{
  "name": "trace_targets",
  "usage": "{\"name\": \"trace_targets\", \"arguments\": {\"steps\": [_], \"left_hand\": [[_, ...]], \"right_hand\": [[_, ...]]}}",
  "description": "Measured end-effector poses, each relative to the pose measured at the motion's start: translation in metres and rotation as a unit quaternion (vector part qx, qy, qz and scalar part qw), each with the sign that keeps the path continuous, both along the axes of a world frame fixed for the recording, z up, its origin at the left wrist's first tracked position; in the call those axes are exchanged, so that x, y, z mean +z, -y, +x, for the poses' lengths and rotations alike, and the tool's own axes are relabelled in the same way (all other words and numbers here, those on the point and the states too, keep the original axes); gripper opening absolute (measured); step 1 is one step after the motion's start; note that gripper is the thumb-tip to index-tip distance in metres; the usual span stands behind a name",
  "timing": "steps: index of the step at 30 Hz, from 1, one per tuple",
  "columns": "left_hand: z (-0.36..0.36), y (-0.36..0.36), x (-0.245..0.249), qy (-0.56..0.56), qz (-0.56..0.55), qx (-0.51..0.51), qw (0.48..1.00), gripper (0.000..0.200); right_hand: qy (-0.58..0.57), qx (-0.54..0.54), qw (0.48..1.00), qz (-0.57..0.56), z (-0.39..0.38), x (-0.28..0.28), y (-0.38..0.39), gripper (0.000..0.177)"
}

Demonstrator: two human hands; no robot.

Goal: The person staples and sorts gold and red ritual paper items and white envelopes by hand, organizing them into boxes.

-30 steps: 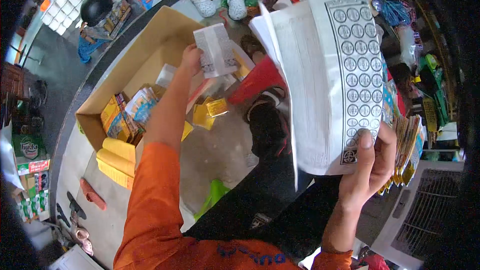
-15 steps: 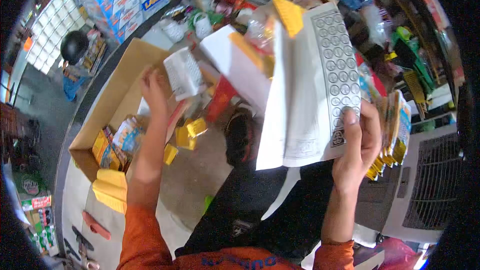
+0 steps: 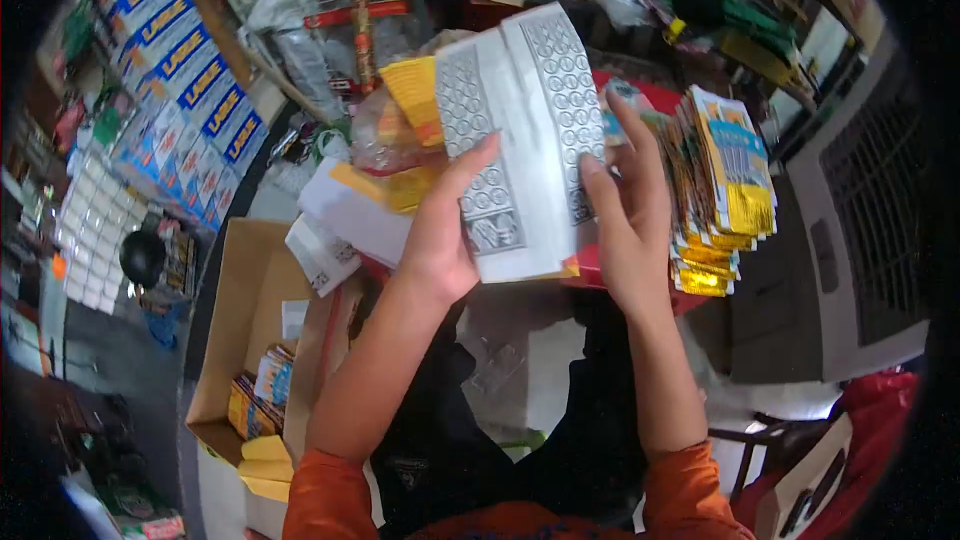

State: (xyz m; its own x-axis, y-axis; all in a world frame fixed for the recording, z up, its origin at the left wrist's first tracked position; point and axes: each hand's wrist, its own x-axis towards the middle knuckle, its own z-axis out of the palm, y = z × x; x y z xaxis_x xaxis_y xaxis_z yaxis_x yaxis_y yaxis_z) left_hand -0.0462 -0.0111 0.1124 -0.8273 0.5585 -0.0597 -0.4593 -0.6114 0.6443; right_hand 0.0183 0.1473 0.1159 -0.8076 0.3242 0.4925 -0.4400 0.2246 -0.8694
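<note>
A creased white paper sheet (image 3: pixel 530 150) printed with columns of circles is held up in front of me. My left hand (image 3: pixel 445 230) grips its lower left edge, thumb on the front face. On the other side, my right hand (image 3: pixel 630 210) has its thumb on the sheet's right edge; the fingers are partly behind it. Just behind the sheet's upper left is a yellow paper piece (image 3: pixel 412 95). A stack of colourful packets with gold ends (image 3: pixel 725 180) stands right of my right hand. Another printed white paper (image 3: pixel 320 255) lies by the cardboard box, left of my left hand.
An open cardboard box (image 3: pixel 245 310) on the left holds several packets (image 3: pixel 262 400). Folded yellow paper (image 3: pixel 266 467) sits at its near end. Blue and white cartons (image 3: pixel 180 70) are piled at the far left. A large grey vented unit (image 3: pixel 850 170) stands at the right.
My left hand has moved from the cardboard box to the sheet's left edge. The sheet has turned and opened out, showing circles on both sides. The view has shifted to the right.
</note>
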Motion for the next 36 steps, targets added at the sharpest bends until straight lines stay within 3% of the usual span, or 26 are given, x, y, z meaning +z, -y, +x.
{"name": "trace_targets", "arguments": {"steps": [3,4,7,10,12,13,16,19,22,26,28,29,30,33,36], "left_hand": [[-0.005,-0.014,-0.018,0.011,0.018,-0.017,1.000,0.046],[-0.007,-0.016,-0.024,-0.006,0.034,-0.009,0.999,0.047],[-0.010,-0.019,-0.036,0.003,0.062,-0.040,0.997,0.048],[-0.012,-0.021,-0.046,-0.005,0.048,-0.037,0.998,0.050],[-0.015,-0.021,-0.052,0.011,0.093,-0.051,0.994,0.050],[-0.015,-0.025,-0.049,0.028,0.136,-0.059,0.989,0.044],[-0.016,-0.030,-0.050,0.016,0.081,-0.014,0.996,0.045],[-0.014,-0.033,-0.050,0.055,0.152,-0.042,0.986,0.040],[-0.013,-0.030,-0.053,0.065,0.130,-0.027,0.989,0.039],[-0.011,-0.028,-0.055,0.062,0.138,-0.007,0.988,0.038],[-0.011,-0.027,-0.052,0.064,0.091,0.019,0.994,0.038],[-0.011,-0.026,-0.051,0.063,0.093,0.021,0.993,0.038],[-0.012,-0.026,-0.050,0.064,0.094,0.026,0.993,0.037],[-0.017,-0.021,-0.052,0.072,0.111,0.019,0.991,0.037],[-0.018,-0.016,-0.054,0.077,0.129,-0.001,0.989,0.038]], "right_hand": [[-0.057,-0.056,0.962,0.260,0.003,-0.005,-0.026,0.065],[-0.051,-0.060,0.964,0.254,0.007,-0.006,-0.030,0.065],[-0.007,-0.067,0.922,0.382,0.009,-0.019,-0.033,0.077],[0.050,-0.072,0.907,0.412,0.010,-0.028,-0.037,0.084],[0.065,-0.062,0.906,0.413,0.009,-0.029,-0.039,0.083],[0.065,-0.057,0.911,0.403,0.008,-0.030,-0.038,0.080],[0.078,-0.061,0.912,0.398,0.008,-0.033,-0.041,0.071],[0.095,-0.074,0.906,0.406,0.007,-0.034,-0.040,0.063],[0.105,-0.088,0.902,0.409,0.008,-0.034,-0.036,0.053],[0.085,-0.104,0.921,0.366,0.006,-0.042,-0.044,0.043],[0.088,-0.084,0.978,0.169,0.002,-0.045,-0.048,0.040],[0.125,-0.091,0.976,0.154,0.002,-0.045,-0.055,0.041],[0.124,-0.089,0.976,0.157,0.000,-0.046,-0.058,0.041],[-0.009,-0.220,0.933,0.284,-0.003,-0.046,-0.064,0.053],[-0.092,-0.194,0.900,0.379,-0.001,-0.041,-0.052,0.055]]}}
